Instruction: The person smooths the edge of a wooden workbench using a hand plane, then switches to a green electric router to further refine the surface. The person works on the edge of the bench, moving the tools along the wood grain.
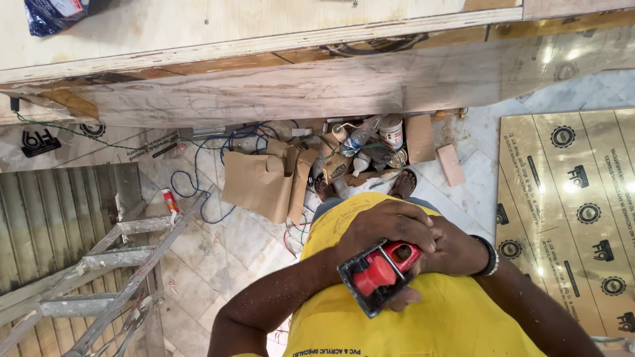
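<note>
Red power tool sits near the yellow shirt, held tight by the left hand and right hand. It looks heavy and hard; grip its body, not the metal base.

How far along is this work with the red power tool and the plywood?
Done: sawdust flecks both forearms, so cutting or trimming has likely happened. In hand: both hands hold the red power tool against the yellow shirt, left hand on top, right hand beside it; it touches no wood. Left: the plywood panel overhead has a rough, unfinished face.
</note>
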